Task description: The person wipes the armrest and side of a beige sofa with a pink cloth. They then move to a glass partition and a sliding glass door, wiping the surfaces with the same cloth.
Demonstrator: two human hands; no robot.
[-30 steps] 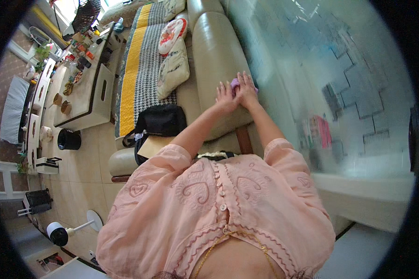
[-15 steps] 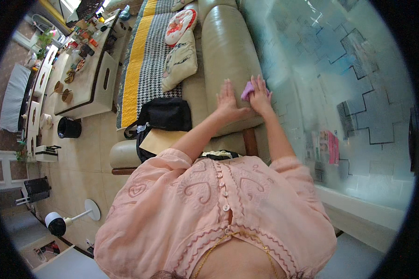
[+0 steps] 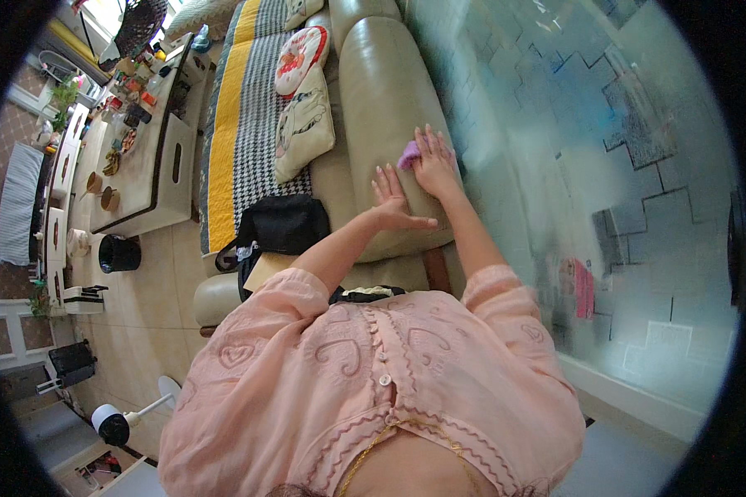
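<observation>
A wrinkled purple cloth (image 3: 409, 155) lies on the smooth beige leather sofa back (image 3: 387, 91). My right hand (image 3: 435, 168) presses it there, palm down with fingers stretched forward. The cloth bulges out on the thumb side, and the rest is hidden under the palm. Beside it, nearer to me, my left hand (image 3: 392, 207) rests flat and empty on the same leather, its thumb pointing right toward my right wrist.
On the sofa seat lie a cream cushion (image 3: 305, 126), a round red-and-white cushion (image 3: 302, 60) and a black bag (image 3: 283, 224). A frosted glass panel (image 3: 547, 190) stands close on the right. Leftward are a cluttered table (image 3: 137, 182) and a black bin (image 3: 119, 253).
My right hand has slid a little farther forward along the leather with the purple cloth. My left hand stays at about the same place on the sofa. The whole view has shifted slightly.
</observation>
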